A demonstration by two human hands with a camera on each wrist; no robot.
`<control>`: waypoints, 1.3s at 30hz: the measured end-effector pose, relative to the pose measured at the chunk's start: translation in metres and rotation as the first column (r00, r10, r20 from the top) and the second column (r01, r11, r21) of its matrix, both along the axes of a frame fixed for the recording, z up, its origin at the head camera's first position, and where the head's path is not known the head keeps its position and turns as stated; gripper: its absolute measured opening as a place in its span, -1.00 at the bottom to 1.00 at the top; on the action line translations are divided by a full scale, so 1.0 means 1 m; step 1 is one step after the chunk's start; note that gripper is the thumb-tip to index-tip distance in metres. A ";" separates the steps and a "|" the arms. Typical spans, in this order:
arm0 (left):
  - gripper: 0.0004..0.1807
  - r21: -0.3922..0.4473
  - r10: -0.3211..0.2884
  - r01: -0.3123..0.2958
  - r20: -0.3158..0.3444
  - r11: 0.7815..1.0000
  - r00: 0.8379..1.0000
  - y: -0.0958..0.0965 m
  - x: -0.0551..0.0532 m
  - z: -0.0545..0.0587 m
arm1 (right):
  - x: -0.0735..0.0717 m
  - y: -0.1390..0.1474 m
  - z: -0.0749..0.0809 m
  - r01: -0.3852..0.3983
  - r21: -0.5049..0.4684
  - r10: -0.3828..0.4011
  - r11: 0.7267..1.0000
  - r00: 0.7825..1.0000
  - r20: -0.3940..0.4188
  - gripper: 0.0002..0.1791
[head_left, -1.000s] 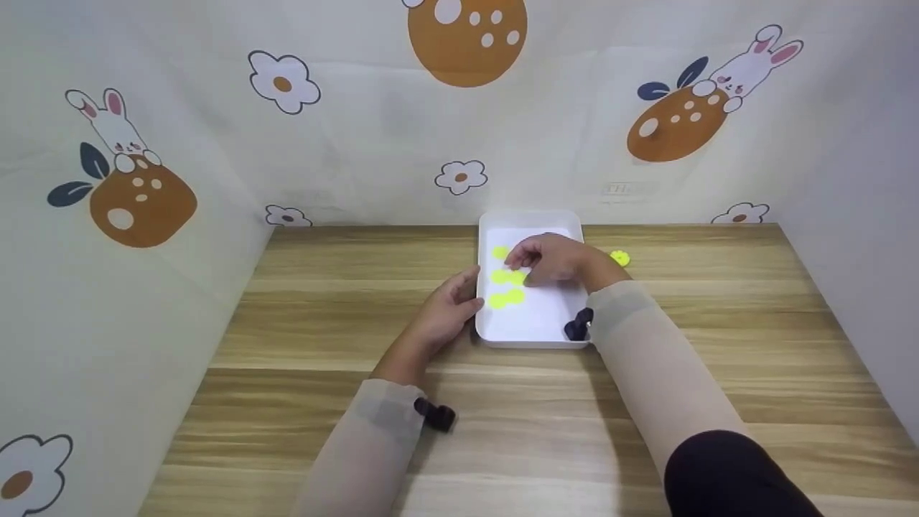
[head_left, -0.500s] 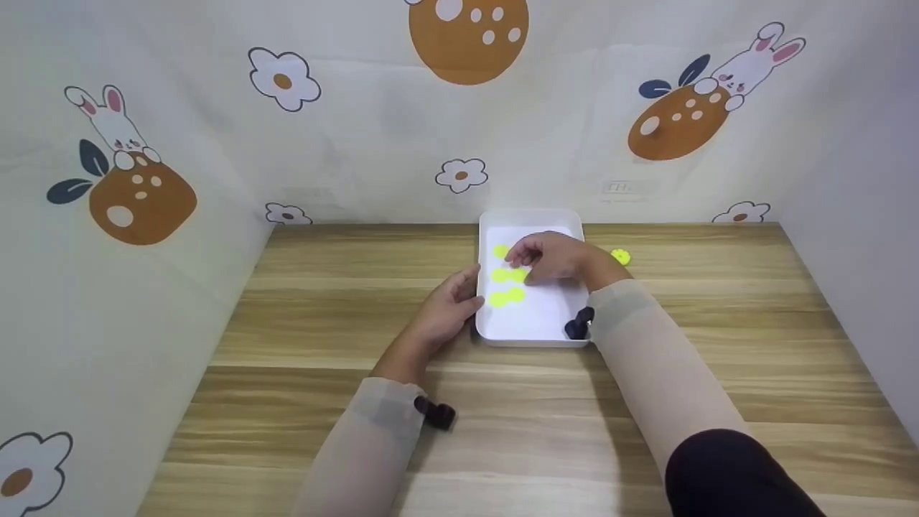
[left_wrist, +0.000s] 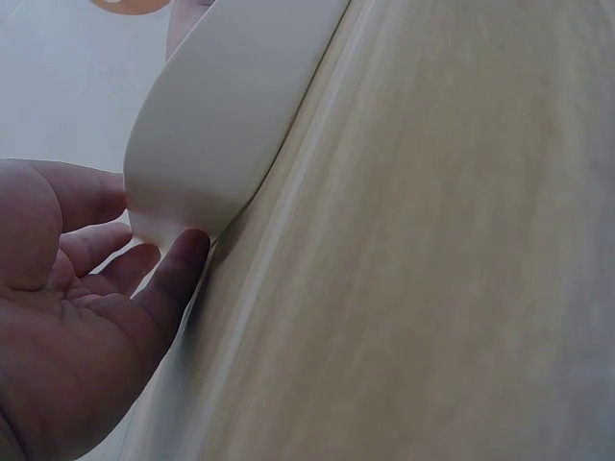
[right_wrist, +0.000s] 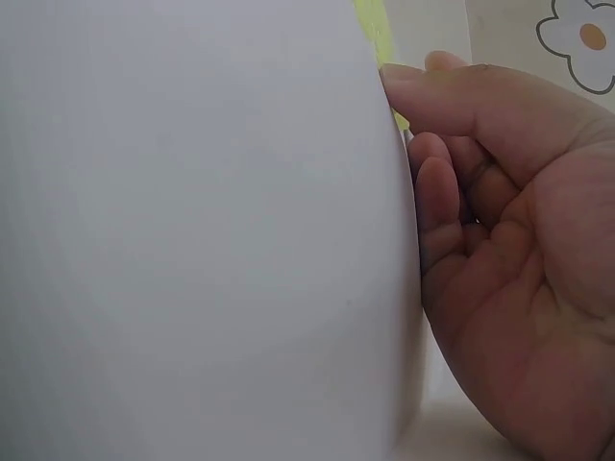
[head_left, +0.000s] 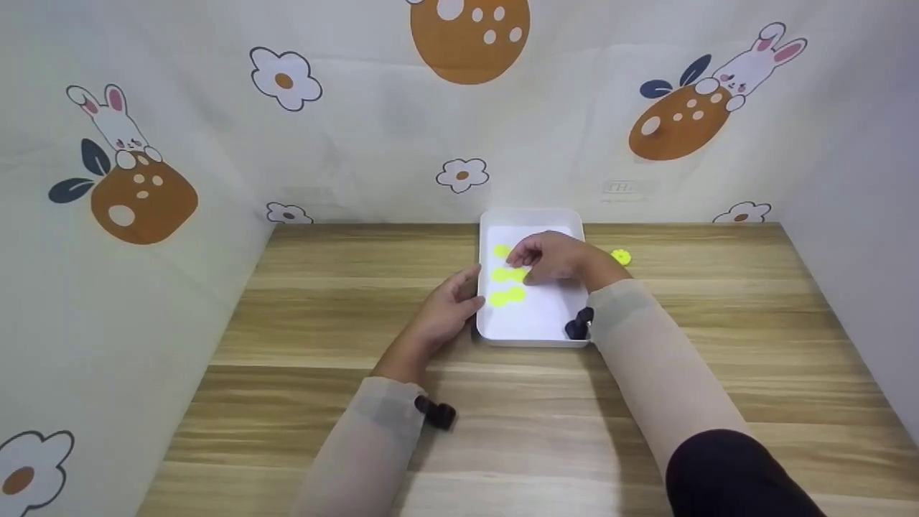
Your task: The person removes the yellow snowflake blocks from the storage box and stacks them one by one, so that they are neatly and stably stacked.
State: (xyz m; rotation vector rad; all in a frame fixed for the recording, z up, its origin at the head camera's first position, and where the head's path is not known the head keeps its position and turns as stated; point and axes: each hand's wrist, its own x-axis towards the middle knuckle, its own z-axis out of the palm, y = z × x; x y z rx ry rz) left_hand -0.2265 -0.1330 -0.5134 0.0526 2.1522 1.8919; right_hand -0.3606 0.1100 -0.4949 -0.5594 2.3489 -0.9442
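Inside a shallow white tray lie several bright yellow flower-shaped pieces, joined in pairs in the head view. My right hand reaches over the tray with bent fingers. Its thumb and fingertips pinch a yellow flower piece low at the tray floor; the palm covers part of the tray. In the right wrist view the thumb meets a yellow edge. My left hand rests against the tray's left outer wall, its loosely bent fingertips touching the wall in the left wrist view.
Another yellow flower piece lies on the wood-grain table right of the tray, beside the right wrist. A patterned cloth wall stands right behind the tray. Black wrist cameras sit on both sleeves.
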 end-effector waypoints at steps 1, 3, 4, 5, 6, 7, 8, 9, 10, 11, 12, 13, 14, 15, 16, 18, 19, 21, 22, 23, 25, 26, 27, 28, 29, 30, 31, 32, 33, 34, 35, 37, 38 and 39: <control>-0.29 0.006 -0.004 0.004 0.000 1.000 1.000 0.000 0.000 0.001 | 0.000 0.000 0.000 -0.001 -0.004 0.001 1.000 1.000 -0.002 -0.53; -0.29 0.018 -0.011 0.011 0.001 1.000 1.000 0.000 0.000 0.001 | 0.001 0.001 0.000 -0.004 -0.015 0.004 1.000 1.000 -0.007 -0.51; -0.29 0.021 -0.014 0.014 0.002 1.000 1.000 0.000 0.000 0.001 | 0.001 0.001 0.000 -0.005 -0.024 0.005 1.000 1.000 -0.009 -0.50; -0.28 0.023 -0.017 0.016 0.005 1.000 1.000 0.000 0.000 0.002 | 0.001 0.001 -0.001 -0.006 -0.031 0.005 0.999 1.000 -0.012 -0.50; -0.28 0.024 -0.018 0.018 0.010 1.000 1.000 0.000 0.000 0.002 | 0.001 0.002 0.000 -0.005 -0.041 0.004 0.999 1.000 -0.016 -0.49; -0.28 0.020 -0.018 0.018 0.018 1.000 1.000 0.001 0.001 0.003 | 0.002 0.002 0.000 -0.002 -0.051 0.001 0.999 1.000 -0.016 -0.48; -0.28 0.016 -0.016 0.016 0.024 1.000 1.000 0.001 0.000 0.003 | 0.002 0.002 -0.001 -0.001 -0.059 0.000 0.998 1.000 -0.019 -0.47; -0.29 0.011 -0.013 0.013 0.029 1.000 1.000 0.001 0.000 0.003 | 0.002 0.002 -0.001 0.004 -0.068 -0.005 0.998 1.000 -0.019 -0.46; -0.29 0.003 -0.008 0.008 0.038 1.000 0.999 0.001 0.000 0.004 | 0.002 0.002 -0.001 0.009 -0.077 -0.010 0.997 1.000 -0.019 -0.46; -0.29 -0.005 -0.002 0.003 0.047 1.000 0.999 0.002 0.000 0.004 | 0.003 0.002 -0.001 0.010 -0.081 -0.013 0.997 1.000 -0.025 -0.46; -0.29 -0.012 0.002 -0.001 0.050 1.000 0.999 0.002 0.000 0.004 | 0.003 0.003 -0.001 0.013 -0.087 -0.015 0.996 0.999 -0.030 -0.46; -0.29 -0.018 0.006 -0.005 0.053 1.000 0.999 0.002 0.000 0.004 | 0.002 0.003 -0.002 0.014 -0.094 -0.018 0.996 0.999 -0.034 -0.47; -0.29 -0.022 0.009 -0.008 0.055 1.000 0.998 0.002 0.000 0.004 | 0.003 0.003 -0.002 0.017 -0.102 -0.021 0.995 0.999 -0.035 -0.47; -0.29 -0.024 0.011 -0.010 0.054 1.000 0.998 0.002 0.000 0.004 | 0.002 0.003 -0.001 0.022 -0.112 -0.026 0.993 0.999 -0.033 -0.48; -0.29 -0.028 0.013 -0.011 0.054 1.000 0.998 0.002 0.000 0.004 | 0.002 0.003 -0.002 0.026 -0.119 -0.030 0.993 0.999 -0.037 -0.49; -0.29 -0.029 0.013 -0.012 0.049 1.000 0.999 0.002 0.000 0.003 | 0.002 0.003 -0.002 0.036 -0.138 -0.042 0.990 0.998 -0.042 -0.52; -0.29 -0.031 0.015 -0.013 0.049 0.999 0.999 0.001 0.000 0.003 | 0.002 0.003 -0.002 0.042 -0.147 -0.049 0.988 0.998 -0.044 -0.54; -0.29 -0.035 0.017 -0.015 0.052 0.999 0.999 0.001 -0.001 0.003 | 0.001 0.002 -0.002 0.054 -0.158 -0.063 0.986 0.997 -0.054 -0.57; -0.29 -0.038 0.018 -0.016 0.054 0.999 0.998 0.001 -0.001 0.003 | 0.001 0.003 -0.002 0.060 -0.162 -0.071 0.985 0.996 -0.063 -0.59; -0.29 -0.041 0.018 -0.016 0.055 0.999 0.998 0.001 -0.001 0.003 | 0.002 0.002 -0.002 0.068 -0.169 -0.080 0.983 0.995 -0.064 -0.60; -0.29 -0.036 0.014 -0.012 0.051 0.999 0.999 0.001 -0.001 0.003 | 0.001 0.002 -0.002 0.087 -0.181 -0.100 0.980 0.993 -0.064 -0.62; -0.29 -0.034 0.012 -0.010 0.050 0.999 0.999 0.001 -0.001 0.003 | 0.001 0.002 -0.002 0.098 -0.187 -0.111 0.977 0.992 -0.062 -0.62; -0.28 -0.032 0.009 -0.008 0.047 0.999 0.999 0.001 -0.001 0.002 | 0.001 0.002 -0.002 0.112 -0.196 -0.125 0.974 0.991 -0.053 -0.63; -0.28 -0.031 0.008 -0.007 0.046 0.999 0.999 0.001 -0.001 0.002 | 0.001 0.002 -0.002 0.126 -0.201 -0.138 0.971 0.989 -0.047 -0.63; -0.28 -0.031 0.007 -0.006 0.044 0.999 0.999 0.001 -0.001 0.002 | 0.001 0.002 -0.002 0.144 -0.203 -0.155 0.969 0.987 -0.038 -0.64; -0.28 -0.031 0.006 -0.004 0.043 0.999 0.999 0.000 -0.001 0.002 | 0.001 0.002 -0.002 0.156 -0.207 -0.166 0.966 0.986 -0.029 -0.65; -0.28 -0.035 0.006 -0.005 0.043 0.999 0.999 0.000 0.000 0.002 | 0.001 0.002 -0.001 0.168 -0.211 -0.177 0.963 0.984 -0.024 -0.66; -0.28 -0.037 0.007 -0.005 0.041 0.999 0.999 0.000 0.000 0.002 | 0.001 0.002 -0.001 0.181 -0.216 -0.189 0.959 0.982 -0.015 -0.67; -0.28 -0.039 0.007 -0.005 0.037 0.999 0.999 0.000 -0.001 0.001 | 0.001 0.001 0.000 0.192 -0.224 -0.198 0.955 0.980 -0.004 -0.68; -0.28 -0.041 0.006 -0.005 0.035 0.999 0.999 0.000 -0.001 0.001 | 0.001 0.001 0.000 0.199 -0.231 -0.204 0.952 0.979 0.002 -0.69; -0.28 -0.041 0.006 -0.004 0.033 0.999 0.999 0.000 -0.001 0.000 | 0.001 0.001 0.001 0.202 -0.236 -0.207 0.951 0.978 0.005 -0.69; -0.29 -0.043 0.008 -0.006 0.035 0.999 0.999 -0.001 -0.002 0.000 | 0.001 0.001 0.002 0.202 -0.245 -0.207 0.948 0.978 0.005 -0.71; -0.29 -0.048 0.010 -0.008 0.039 0.999 0.999 -0.001 -0.002 0.000 | 0.001 0.000 0.004 0.204 -0.245 -0.208 0.948 0.978 0.008 -0.71; -0.29 -0.051 0.012 -0.010 0.043 0.999 0.999 -0.001 -0.002 0.000 | 0.001 0.000 0.005 0.205 -0.242 -0.209 0.948 0.978 0.009 -0.71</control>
